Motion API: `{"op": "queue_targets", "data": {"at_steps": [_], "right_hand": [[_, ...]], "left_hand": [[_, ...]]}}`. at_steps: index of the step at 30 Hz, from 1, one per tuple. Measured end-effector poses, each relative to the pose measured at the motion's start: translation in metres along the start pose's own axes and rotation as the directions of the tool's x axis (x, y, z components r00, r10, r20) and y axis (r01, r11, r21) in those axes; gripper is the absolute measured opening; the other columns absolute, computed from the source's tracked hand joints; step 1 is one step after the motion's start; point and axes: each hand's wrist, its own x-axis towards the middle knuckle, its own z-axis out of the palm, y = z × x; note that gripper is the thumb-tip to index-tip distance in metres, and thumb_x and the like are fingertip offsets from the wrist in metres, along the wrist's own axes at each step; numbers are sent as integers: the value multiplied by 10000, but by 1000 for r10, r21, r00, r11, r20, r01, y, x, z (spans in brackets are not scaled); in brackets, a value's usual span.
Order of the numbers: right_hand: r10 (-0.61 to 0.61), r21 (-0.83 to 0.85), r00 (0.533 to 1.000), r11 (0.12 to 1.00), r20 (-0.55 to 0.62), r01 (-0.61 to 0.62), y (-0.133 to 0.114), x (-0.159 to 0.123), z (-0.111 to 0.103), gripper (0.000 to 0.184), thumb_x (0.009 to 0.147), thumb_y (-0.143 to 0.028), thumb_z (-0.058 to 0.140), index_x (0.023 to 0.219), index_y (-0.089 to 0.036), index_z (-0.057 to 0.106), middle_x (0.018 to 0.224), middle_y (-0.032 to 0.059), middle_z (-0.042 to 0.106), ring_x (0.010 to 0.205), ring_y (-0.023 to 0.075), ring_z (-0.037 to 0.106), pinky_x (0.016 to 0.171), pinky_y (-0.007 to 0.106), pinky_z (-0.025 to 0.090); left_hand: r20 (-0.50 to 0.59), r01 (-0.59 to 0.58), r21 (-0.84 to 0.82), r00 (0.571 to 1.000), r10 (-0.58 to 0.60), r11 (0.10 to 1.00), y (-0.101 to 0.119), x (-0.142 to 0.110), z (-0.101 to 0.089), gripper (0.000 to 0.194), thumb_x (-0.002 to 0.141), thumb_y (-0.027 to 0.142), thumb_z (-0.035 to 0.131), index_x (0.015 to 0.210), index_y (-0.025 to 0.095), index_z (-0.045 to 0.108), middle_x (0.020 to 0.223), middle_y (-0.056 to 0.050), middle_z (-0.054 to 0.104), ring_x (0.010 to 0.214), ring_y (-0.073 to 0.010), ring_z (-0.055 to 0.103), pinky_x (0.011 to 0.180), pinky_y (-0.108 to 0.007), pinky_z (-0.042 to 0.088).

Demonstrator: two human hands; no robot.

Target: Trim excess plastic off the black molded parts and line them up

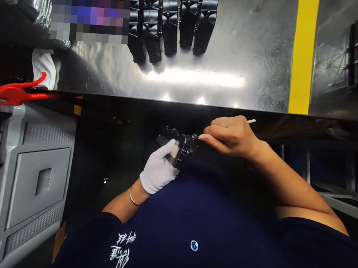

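Note:
In a white glove, my left hand [161, 169] is closed around a black moulded plastic part [181, 148], thumb on top of it. Small round bosses and ribs stick out along the part's right side. My bare right hand [230, 135] pinches a slim tool with a pale handle [252, 121], whose end shows behind the hand. The tool's thin tip reaches left to the part's upper right edge; whether it touches cannot be made out. Both hands are in front of the table edge, above my lap.
Rows of black plastic parts [186, 24] stand on the shiny dark table [249, 45]. Yellow tape [304, 53] crosses the tabletop on the right. To the left are a white cloth [44, 67], a red plastic tool [16, 92] and a grey crate [40, 181]. Clear-wrapped items lie at upper left.

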Motion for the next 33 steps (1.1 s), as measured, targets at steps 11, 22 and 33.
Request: {"op": "queue_targets", "data": {"at_steps": [11, 22, 33], "right_hand": [[-149, 670, 887, 711, 438, -212, 20, -10, -10, 430, 945, -353, 522, 559, -163, 543, 502, -36, 451, 466, 59, 402, 489, 211, 317], [583, 804, 797, 390, 161, -448, -8, -18, 24, 413, 935, -493, 488, 949, -177, 754, 605, -17, 474, 545, 88, 431, 507, 235, 358], [684, 826, 723, 347, 100, -443, -48, -5, 44, 378, 852, -525, 598, 702, -181, 635, 583, -19, 552, 526, 97, 487, 488, 237, 409]], "left_hand": [[-30, 87, 38, 996, -86, 995, -9, 2, -6, 334, 986, 178, 351, 998, 88, 672, 805, -75, 755, 782, -143, 737, 790, -221, 583], [105, -274, 51, 958, 268, 960, 12, -2, 10, 468, 1024, 217, 277, 796, 197, 685, 640, 45, 723, 602, -65, 702, 567, -129, 549], [179, -237, 188, 963, 204, 953, 5, 6, -2, 451, 1015, 181, 287, 817, 184, 693, 778, 7, 761, 734, -119, 733, 574, -186, 580]]}}
